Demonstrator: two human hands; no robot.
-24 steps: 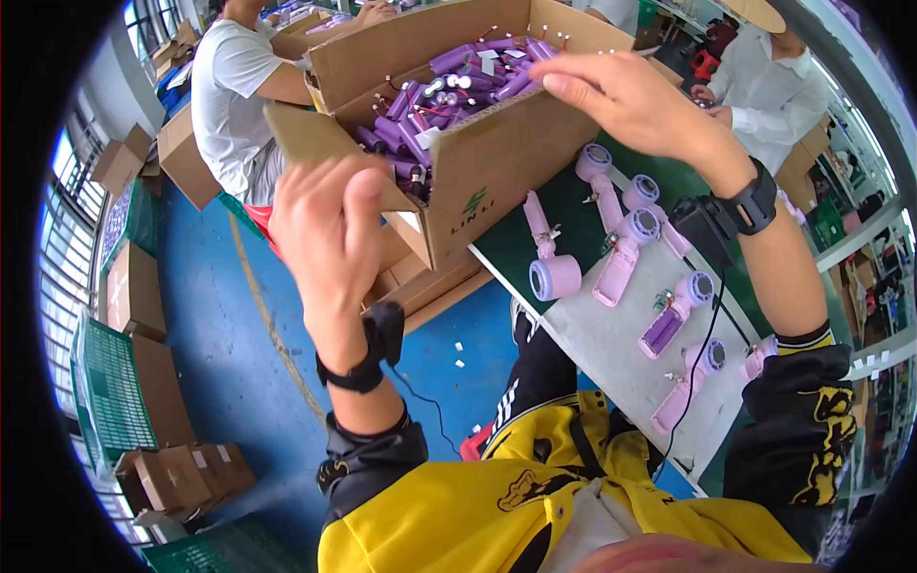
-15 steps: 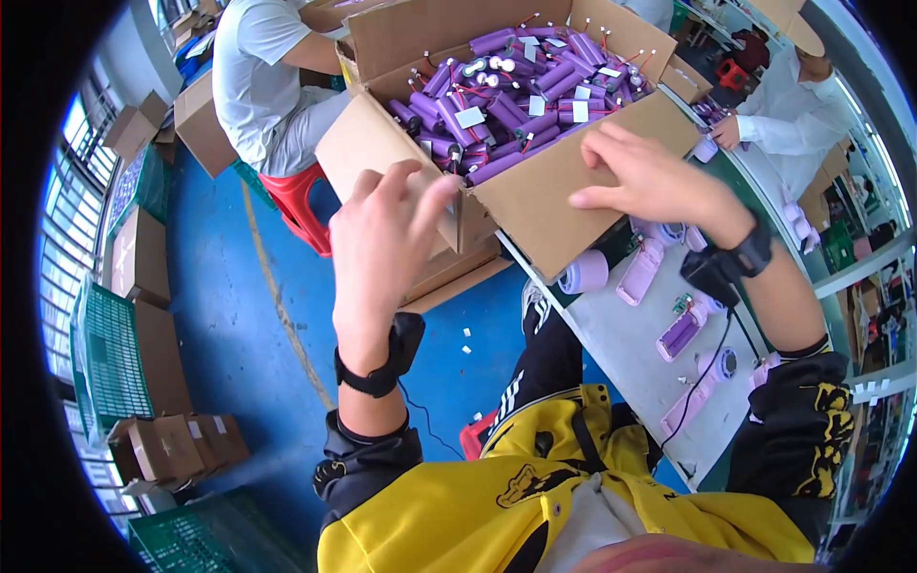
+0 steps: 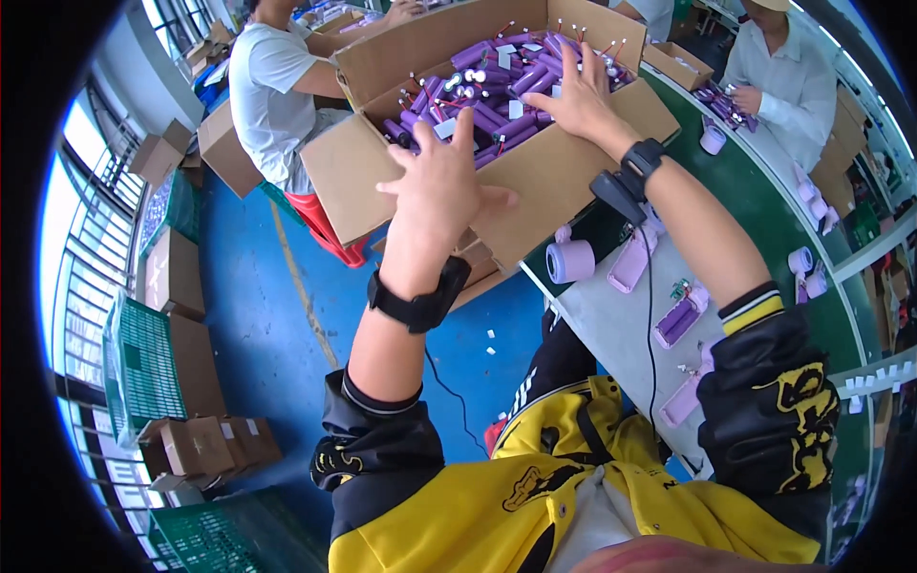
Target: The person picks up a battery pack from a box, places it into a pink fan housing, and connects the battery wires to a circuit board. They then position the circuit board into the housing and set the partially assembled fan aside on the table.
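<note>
Blue floor [image 3: 258, 315] bordered an open carton [image 3: 544, 196] heaped with purple cells [image 3: 484, 113], flaps folded outward, likely for reach. Apart, fingers spread, the right hand [image 3: 585, 103] crossed its front edge, the left hand [image 3: 439, 183] its near corner; contact was unclear. Pink housings [image 3: 571, 260] lay near the worktable's [image 3: 604, 332] left edge.

- Yellow jacket [image 3: 430, 535] with a dark-outlined emblem [image 3: 523, 488] on its front
- Glossy black jacket sleeves [image 3: 755, 382] bearing yellow figures; right cuff [image 3: 750, 309] yellow-striped
- Pale grey shirt [image 3: 597, 533] within the jacket's opening
- Black trousers [image 3: 565, 353], white-striped, past the jacket's hem
- Black wrist straps [image 3: 396, 311] with boxy modules [image 3: 447, 288] beyond the jacket's cuffs, trailing thin black cables [image 3: 652, 329]
</note>
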